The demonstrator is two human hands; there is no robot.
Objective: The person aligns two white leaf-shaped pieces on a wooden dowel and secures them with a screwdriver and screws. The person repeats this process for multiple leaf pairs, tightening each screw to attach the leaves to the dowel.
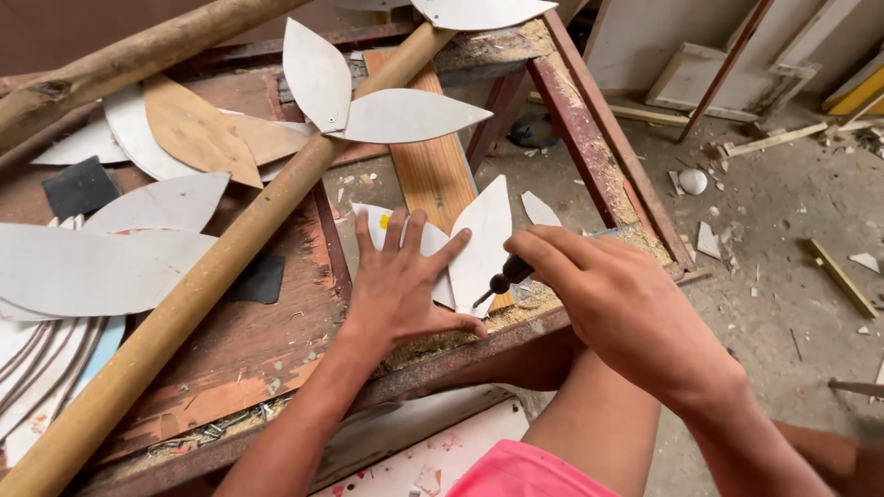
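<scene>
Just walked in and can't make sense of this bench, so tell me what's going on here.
A person is working at a rough workbench. Their left hand lies flat, fingers spread, pressing white leaf-shaped cutouts onto a wooden plank. Their right hand grips a small dark-handled pointed tool, its tip set against a cutout's lower edge. A long wooden pole with two white leaf shapes fastened to it lies diagonally across the bench; more cutouts are piled at the left.

Left hand (402,287) flat, fingers spread, pinning white leaf-shaped cutouts (481,241) to the wooden plank (431,175). Right hand (615,308) grips a dark-handled awl (502,280), tip on a cutout. Wooden pole (230,248) with two leaves lies diagonally across the workbench (276,340).
</scene>
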